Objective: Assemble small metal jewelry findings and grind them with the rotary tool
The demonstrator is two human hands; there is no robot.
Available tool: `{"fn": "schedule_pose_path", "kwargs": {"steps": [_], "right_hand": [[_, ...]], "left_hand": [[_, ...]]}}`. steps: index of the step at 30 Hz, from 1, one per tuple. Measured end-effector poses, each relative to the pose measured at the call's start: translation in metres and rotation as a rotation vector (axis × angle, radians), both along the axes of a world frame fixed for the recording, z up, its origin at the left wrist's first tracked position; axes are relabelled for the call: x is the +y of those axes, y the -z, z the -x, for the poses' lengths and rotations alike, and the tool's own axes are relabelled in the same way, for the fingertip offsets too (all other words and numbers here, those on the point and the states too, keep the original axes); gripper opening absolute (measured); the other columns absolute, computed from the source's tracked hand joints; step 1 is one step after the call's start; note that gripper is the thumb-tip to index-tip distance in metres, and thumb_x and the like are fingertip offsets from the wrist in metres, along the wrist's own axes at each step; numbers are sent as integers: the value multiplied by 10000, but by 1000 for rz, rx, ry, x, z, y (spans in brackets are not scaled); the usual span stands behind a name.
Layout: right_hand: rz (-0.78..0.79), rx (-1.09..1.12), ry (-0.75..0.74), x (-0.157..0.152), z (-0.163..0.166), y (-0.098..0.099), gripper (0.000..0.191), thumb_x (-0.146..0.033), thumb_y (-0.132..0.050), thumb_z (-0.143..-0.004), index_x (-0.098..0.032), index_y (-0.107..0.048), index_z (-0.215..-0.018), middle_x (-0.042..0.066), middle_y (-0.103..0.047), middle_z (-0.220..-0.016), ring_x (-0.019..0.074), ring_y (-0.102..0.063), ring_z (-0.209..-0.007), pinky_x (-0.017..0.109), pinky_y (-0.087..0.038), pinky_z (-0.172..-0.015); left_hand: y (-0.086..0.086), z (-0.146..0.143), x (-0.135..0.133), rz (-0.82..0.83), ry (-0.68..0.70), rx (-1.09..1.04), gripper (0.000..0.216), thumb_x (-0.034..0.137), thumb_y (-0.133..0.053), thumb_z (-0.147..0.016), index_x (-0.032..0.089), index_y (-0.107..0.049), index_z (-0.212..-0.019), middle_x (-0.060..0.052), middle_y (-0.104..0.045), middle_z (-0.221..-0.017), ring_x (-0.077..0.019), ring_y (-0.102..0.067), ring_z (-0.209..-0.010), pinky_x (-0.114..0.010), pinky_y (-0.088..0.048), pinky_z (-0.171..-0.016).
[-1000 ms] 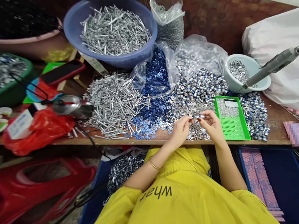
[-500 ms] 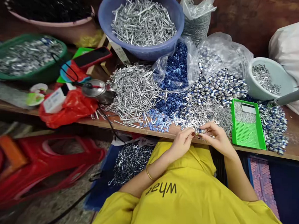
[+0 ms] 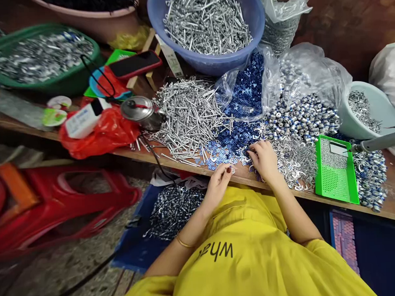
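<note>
Along the wooden bench, heaped pins and blue bits suggest much is left, the left hand pinching a small part near the edge, the right hand curling beside the bits, its hold unclear.

Blue pieces, silver pins, blue-and-silver beads, bright-green tray, violet-blue basin, yellow shirt with black lettering

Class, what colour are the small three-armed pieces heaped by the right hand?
The small three-armed pieces are blue; see the head view.
</note>
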State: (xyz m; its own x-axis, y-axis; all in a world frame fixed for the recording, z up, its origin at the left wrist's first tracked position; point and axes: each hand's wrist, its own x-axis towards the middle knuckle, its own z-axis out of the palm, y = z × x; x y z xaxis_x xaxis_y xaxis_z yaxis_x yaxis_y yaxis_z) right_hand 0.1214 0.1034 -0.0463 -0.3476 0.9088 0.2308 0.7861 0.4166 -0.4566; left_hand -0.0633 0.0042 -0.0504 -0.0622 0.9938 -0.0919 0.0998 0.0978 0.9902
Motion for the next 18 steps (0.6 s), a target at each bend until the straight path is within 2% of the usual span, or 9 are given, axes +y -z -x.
{"fn": "schedule_pose_path", "kwargs": {"steps": [2, 4, 7, 10, 13, 18], "right_hand": [[-50, -161, -5, 14, 4, 10, 167, -285, -571, -938, -186, -704, -931, 122, -660, -968, 277, -539, -965, 422, -455, -834], [-89, -170, -9, 17, 5, 15, 176, -269, -562, -943, -187, -709, -889, 114, -667, -934, 269, -542, -936, 421, -455, -818], [-144, 95, -25, 4, 4, 7, 171, -245, -534, -962, -200, -697, -936, 93, -688, -955, 238, -585, -939, 411, -490, -841], [-135, 369, -168, -22, 4, -12, 143, -185, -561, -947, -223, -668, -1035, 60, -714, -980, 185, -651, -941, 365, -541, -857], [-205, 384, -337, -47, 8, -27, 212, -122, -567, -927, -223, -651, -1093, 71, -729, -989, 178, -682, -932, 339, -575, -806], [-360, 360, -361, -63, 7, -26, 290, -95, -548, -921, -213, -635, -1171, 104, -729, -997, 197, -694, -930, 347, -596, -744]], "left_hand": [[1, 0, 0, 0, 11, -37, 396, 526, -484, -960, 196, -682, -1050, -65, -649, -948, -205, -581, -936, -305, -443, -884], [3, -2, 0, 43, 8, -105, 416, 532, -502, -950, 194, -686, -1106, -65, -658, -910, -198, -587, -888, -298, -461, -846], [10, -5, 1, 119, -7, -234, 459, 546, -489, -951, 180, -684, -1149, -63, -655, -894, -169, -575, -809, -266, -469, -752], [13, -9, 2, 163, -11, -328, 491, 572, -491, -941, 178, -681, -1164, -58, -651, -904, -155, -574, -791, -248, -472, -711], [10, -16, 3, 195, -3, -379, 499, 577, -539, -916, 182, -671, -1190, -77, -679, -983, -190, -614, -887, -290, -505, -799], [0, -27, -1, 218, 39, -501, 459, 527, -542, -936, 181, -661, -1214, -124, -658, -1236, -256, -600, -1144, -356, -507, -945]]}}
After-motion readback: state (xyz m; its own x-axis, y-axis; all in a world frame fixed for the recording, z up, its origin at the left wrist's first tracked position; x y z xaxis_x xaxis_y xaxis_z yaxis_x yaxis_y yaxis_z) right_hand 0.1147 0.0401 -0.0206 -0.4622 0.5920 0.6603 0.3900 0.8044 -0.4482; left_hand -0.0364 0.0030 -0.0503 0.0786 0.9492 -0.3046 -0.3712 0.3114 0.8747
